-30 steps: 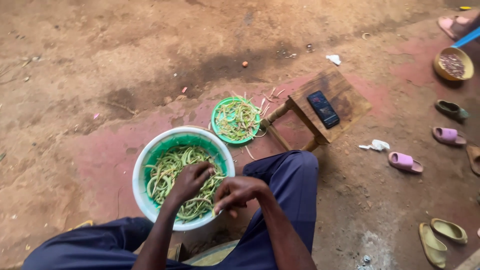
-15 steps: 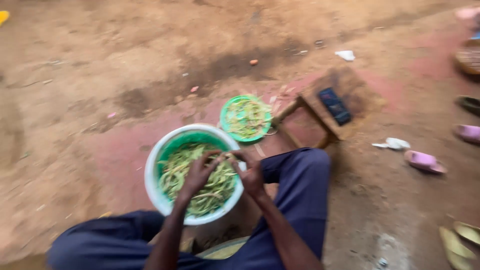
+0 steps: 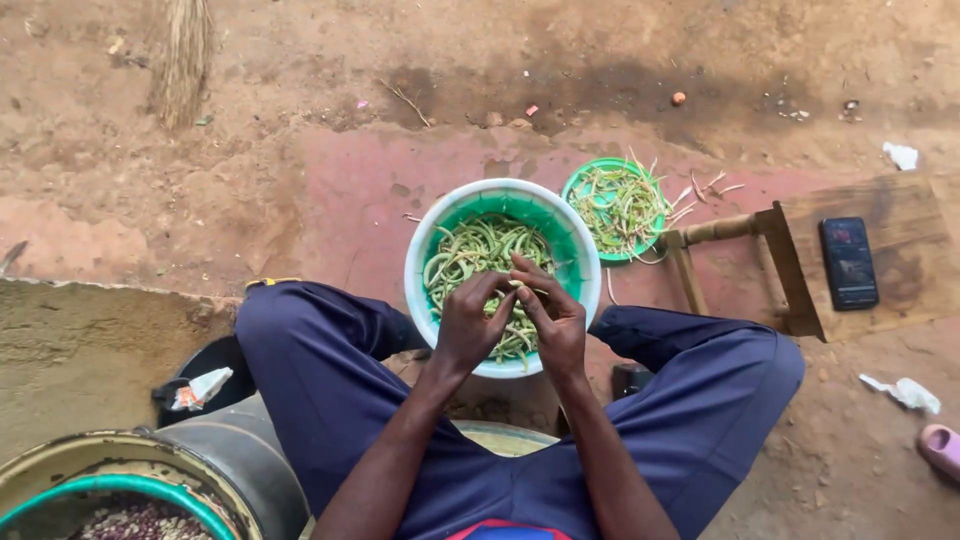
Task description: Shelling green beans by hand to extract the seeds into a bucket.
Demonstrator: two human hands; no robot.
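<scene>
Over the green basin (image 3: 585, 262), left hand (image 3: 470, 322) and right hand (image 3: 553, 318) pinch one bean pod (image 3: 514, 287), mid-shelling; splitting it needs thumb pressure.

Bare reddish-brown dirt floor (image 3: 300, 190) carries a white-rimmed green plastic basin of bean pods (image 3: 502, 275), a small green plate of pods (image 3: 613, 208), a low wooden stool (image 3: 850, 250) and scattered white paper scraps (image 3: 905, 392).
</scene>
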